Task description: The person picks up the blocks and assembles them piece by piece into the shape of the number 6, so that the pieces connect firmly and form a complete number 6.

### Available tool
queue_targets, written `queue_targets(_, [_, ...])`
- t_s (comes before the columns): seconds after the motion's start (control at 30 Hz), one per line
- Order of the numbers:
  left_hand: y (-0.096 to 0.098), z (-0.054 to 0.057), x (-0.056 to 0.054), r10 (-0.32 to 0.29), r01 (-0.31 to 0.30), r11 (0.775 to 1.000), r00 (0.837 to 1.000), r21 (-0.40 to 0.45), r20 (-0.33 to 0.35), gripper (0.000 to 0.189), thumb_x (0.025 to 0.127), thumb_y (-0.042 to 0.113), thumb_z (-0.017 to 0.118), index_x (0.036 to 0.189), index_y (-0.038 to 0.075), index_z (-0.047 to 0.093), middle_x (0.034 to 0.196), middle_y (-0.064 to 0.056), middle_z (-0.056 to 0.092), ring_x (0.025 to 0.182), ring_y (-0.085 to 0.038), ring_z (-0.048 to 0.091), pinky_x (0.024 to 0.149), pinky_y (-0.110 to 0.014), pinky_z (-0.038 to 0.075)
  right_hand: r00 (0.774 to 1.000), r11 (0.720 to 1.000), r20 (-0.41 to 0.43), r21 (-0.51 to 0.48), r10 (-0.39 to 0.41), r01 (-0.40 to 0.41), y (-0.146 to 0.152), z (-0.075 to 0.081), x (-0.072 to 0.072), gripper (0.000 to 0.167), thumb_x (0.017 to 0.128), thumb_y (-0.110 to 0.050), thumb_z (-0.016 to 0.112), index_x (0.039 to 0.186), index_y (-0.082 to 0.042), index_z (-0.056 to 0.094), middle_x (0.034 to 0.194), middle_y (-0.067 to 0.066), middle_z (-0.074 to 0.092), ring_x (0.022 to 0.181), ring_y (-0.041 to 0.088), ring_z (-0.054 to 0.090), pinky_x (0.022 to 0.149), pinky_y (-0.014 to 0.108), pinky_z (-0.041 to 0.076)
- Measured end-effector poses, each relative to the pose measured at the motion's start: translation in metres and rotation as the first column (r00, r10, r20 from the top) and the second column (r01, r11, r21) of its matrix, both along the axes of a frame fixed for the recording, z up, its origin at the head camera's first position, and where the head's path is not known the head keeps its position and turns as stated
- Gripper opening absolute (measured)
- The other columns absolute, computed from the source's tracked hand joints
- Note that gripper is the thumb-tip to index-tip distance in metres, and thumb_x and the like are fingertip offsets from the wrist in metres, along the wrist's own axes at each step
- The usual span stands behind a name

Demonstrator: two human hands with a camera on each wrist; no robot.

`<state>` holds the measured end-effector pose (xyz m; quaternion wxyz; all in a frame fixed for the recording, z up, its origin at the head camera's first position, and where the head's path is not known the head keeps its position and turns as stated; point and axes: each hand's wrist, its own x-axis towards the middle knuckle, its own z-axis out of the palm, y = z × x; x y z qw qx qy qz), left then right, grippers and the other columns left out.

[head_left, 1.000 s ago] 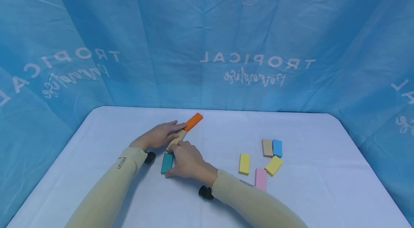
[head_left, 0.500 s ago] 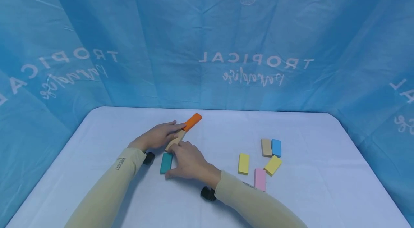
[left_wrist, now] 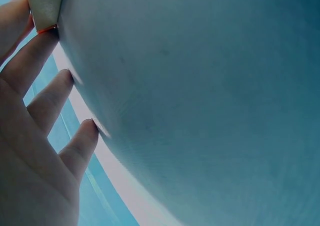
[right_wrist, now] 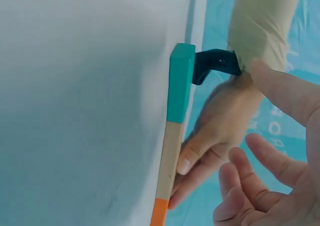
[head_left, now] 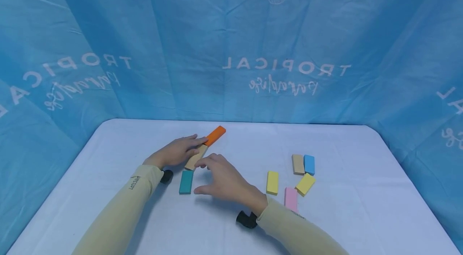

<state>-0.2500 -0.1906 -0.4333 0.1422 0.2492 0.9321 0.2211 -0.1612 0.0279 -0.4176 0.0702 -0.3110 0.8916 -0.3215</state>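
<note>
A teal block [head_left: 186, 182], a bare wooden block [head_left: 196, 157] and an orange block [head_left: 215, 136] lie end to end in a bent row on the white table. My left hand [head_left: 176, 151] rests on the left side of that row, its fairly straight fingers touching the wooden block and the near end of the orange one. Just right of the teal block hovers my right hand [head_left: 228, 178], thumb and fingers spread apart and holding nothing. The right wrist view shows a gap between this hand [right_wrist: 280, 171] and the teal block [right_wrist: 181, 83].
Over on the right lie a yellow block [head_left: 273, 182], a second yellow block [head_left: 305, 184], a wooden block [head_left: 298, 164], a blue block [head_left: 309, 164] and a pink block [head_left: 291, 198] partly behind the right sleeve. A blue printed curtain [head_left: 224, 46] hangs behind the table.
My right hand has let go of the teal block and drawn back to the right, fingers spreading. The left hand and the row of blocks stay put.
</note>
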Motion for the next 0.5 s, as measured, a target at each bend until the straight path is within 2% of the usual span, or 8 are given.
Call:
queue_targets(0.2, [-0.001,0.002,0.001,0.015,-0.015,1.000,1.000,-0.014,0.001,0.053,0.106,0.024,0.053,0.157,0.021,0.039,0.159,-0.021,0.033,0.146,-0.044,0.029,0.114,-0.066,0.027,1.000,0.998,0.016,-0.063,-0.005,0.006,0.013,0.007,0.003,0.058,0.083,-0.038,0.084,0.134,-0.020,0.062,0.125,0.000,0.061,0.113,0.015,0.053,0.090,0.027,0.051])
queue_targets(0.5, [0.000,-0.003,-0.002,0.018,-0.018,0.999,1.000,-0.034,0.005,0.053,0.106,0.028,0.052,0.157,0.023,0.038,0.160,-0.018,0.034,0.147,-0.042,0.029,0.114,-0.066,0.027,0.998,0.995,0.038,-0.090,-0.042,0.045,0.042,0.012,0.008,0.057,0.083,-0.038,0.084,0.133,-0.021,0.062,0.125,-0.001,0.061,0.114,0.021,0.056,0.093,0.033,0.052])
